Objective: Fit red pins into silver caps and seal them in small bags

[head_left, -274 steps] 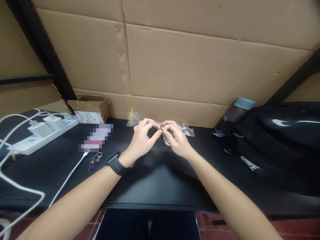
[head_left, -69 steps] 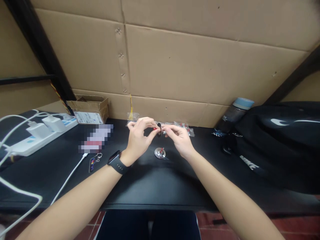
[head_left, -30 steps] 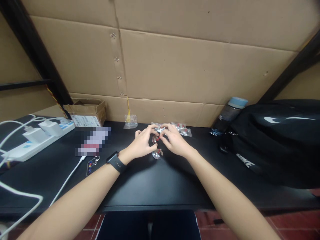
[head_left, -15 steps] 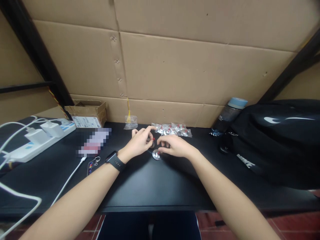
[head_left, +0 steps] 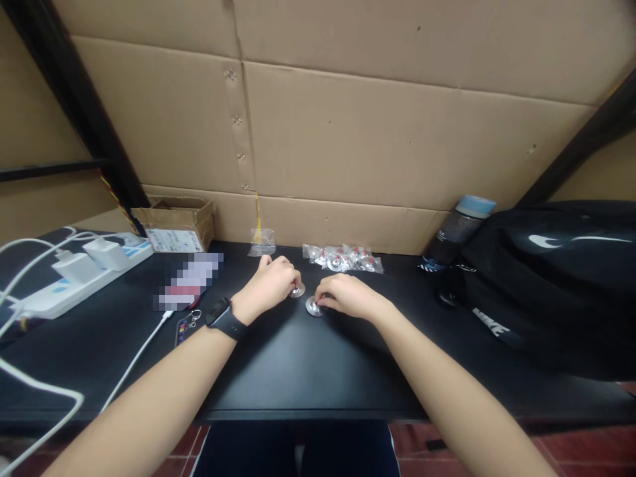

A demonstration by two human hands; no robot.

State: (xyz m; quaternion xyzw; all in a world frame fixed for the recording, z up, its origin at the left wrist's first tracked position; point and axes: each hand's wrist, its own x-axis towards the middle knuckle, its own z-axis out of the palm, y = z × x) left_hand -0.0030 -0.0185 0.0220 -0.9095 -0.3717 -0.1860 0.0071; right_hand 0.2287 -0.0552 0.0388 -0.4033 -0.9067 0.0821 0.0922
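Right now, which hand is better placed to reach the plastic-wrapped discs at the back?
Probably the right hand: it sits directly in front of the plastic-wrapped discs; the left hand is farther left. Both have fingers on unwrapped metal discs.

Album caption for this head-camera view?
Left hand at one shiny disc, right hand at another, bagged pieces behind on a black table.

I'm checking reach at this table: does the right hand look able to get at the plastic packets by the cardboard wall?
Likely yes: the plastic packets lie just beyond the right hand, with nothing visible blocking the way, though that hand is at a metal disc.
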